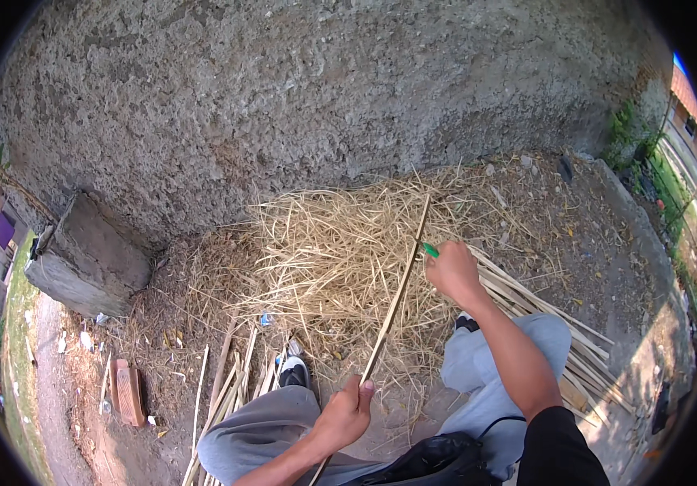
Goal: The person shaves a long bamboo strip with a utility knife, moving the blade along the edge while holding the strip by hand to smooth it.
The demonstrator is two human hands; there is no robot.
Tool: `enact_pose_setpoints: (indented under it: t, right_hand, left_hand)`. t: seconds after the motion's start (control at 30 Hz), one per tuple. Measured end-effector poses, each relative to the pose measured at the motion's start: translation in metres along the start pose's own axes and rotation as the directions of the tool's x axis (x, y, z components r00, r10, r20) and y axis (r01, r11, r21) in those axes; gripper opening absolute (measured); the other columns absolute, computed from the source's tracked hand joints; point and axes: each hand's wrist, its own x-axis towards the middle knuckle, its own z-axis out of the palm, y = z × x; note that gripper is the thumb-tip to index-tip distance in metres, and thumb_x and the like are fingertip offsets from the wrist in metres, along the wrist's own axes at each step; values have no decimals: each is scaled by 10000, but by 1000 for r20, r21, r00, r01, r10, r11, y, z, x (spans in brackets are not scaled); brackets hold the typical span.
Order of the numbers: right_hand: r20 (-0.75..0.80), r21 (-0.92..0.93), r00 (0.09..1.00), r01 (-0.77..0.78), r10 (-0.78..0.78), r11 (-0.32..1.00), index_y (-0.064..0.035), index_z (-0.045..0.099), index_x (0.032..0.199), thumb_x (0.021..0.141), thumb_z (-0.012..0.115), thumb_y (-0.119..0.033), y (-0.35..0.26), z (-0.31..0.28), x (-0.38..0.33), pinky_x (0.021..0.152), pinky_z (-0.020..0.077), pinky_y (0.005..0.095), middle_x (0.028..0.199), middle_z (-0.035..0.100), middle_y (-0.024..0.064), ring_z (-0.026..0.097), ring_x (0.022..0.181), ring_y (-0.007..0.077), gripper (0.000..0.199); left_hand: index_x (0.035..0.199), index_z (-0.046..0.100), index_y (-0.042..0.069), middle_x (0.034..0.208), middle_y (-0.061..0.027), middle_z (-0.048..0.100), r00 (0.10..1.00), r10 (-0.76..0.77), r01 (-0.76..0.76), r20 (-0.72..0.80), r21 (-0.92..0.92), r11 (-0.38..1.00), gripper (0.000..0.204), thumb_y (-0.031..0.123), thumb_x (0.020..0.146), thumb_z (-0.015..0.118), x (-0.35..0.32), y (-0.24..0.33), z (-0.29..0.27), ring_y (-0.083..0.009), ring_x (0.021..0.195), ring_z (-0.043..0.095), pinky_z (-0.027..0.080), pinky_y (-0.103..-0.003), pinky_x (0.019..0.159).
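My left hand (343,416), low in the middle, is closed around a long, thin bamboo strip (394,312). The strip slants up and away to the right, and its lower end shows below the hand. Closed on a small green-handled tool (430,249), my right hand (454,274) is beside the upper part of the strip. The tool's green end meets the strip; its working edge is too small to make out. Under the strip's far half lies a heap of pale shavings (332,259).
Long strips lie in a bundle (563,340) by my right leg and another (231,385) by my left. A rough wall (348,97) rises behind the heap. At left stand a concrete block (93,259) and a reddish brick (127,394).
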Motion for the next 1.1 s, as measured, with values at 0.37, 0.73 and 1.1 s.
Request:
enact_pose_setpoints:
  t: [0.37, 0.73, 1.1]
  right_hand:
    - [218, -43, 955, 214, -200, 976, -28, 719, 880, 814, 572, -125, -51, -1, -68, 833, 464, 541, 852, 656, 272, 643, 884, 443, 188]
    - [210, -91, 940, 292, -269, 952, -4, 696, 792, 770, 559, -69, -35, 35, -61, 666, 484, 527, 762, 651, 265, 653, 723, 416, 153]
    - [64, -246, 994, 107, -94, 963, 23, 700, 817, 845, 556, -88, 12, 51, -8, 682, 534, 481, 884, 678, 246, 687, 825, 370, 184]
  left_hand:
    - [960, 580, -42, 675, -183, 567, 984, 91, -97, -152, -29, 995, 398, 298, 1049, 393, 25, -1, -4, -257, 652, 584, 463, -399, 657]
    - [922, 473, -49, 677, -335, 565, 992, -4, 27, -128, 181, 983, 328, 248, 1034, 391, 17, 18, -2, -559, 726, 550, 411, -588, 634]
    - [889, 476, -42, 588, -312, 550, 999, 31, -28, -10, 201, 979, 310, 234, 1021, 424, -17, -7, 3, -550, 628, 556, 419, -599, 566]
